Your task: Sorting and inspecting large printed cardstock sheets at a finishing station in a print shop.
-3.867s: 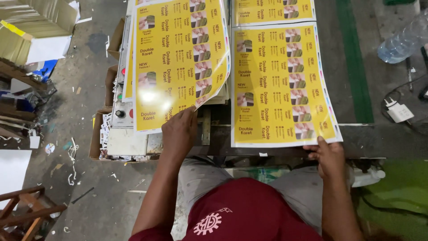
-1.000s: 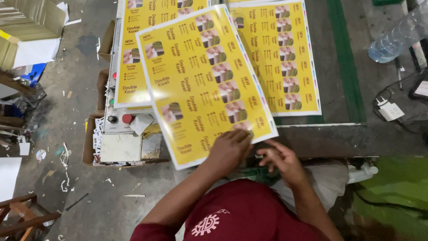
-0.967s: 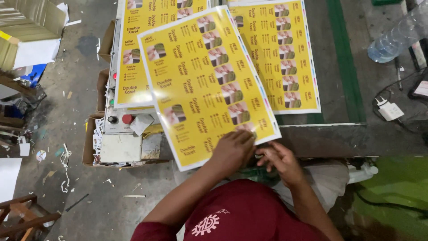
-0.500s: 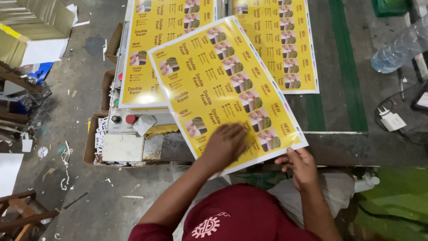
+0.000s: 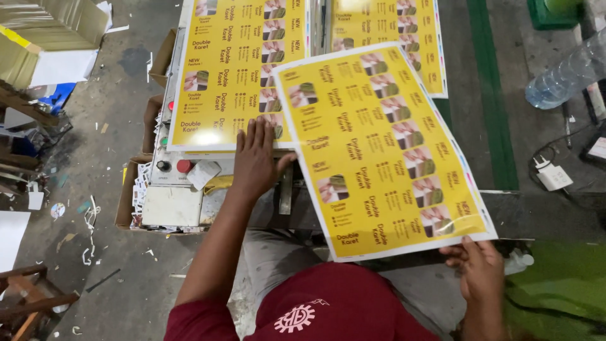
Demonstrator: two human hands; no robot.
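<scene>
Pinching the near corner of the loose yellow sheet (image 5: 385,151), the right hand (image 5: 480,271) has its fingers closed on the edge. The left hand (image 5: 255,161) lies flat with fingers spread on the left stack (image 5: 233,69). Half a second ago, it pressed the loose sheet, which has slid right.
</scene>
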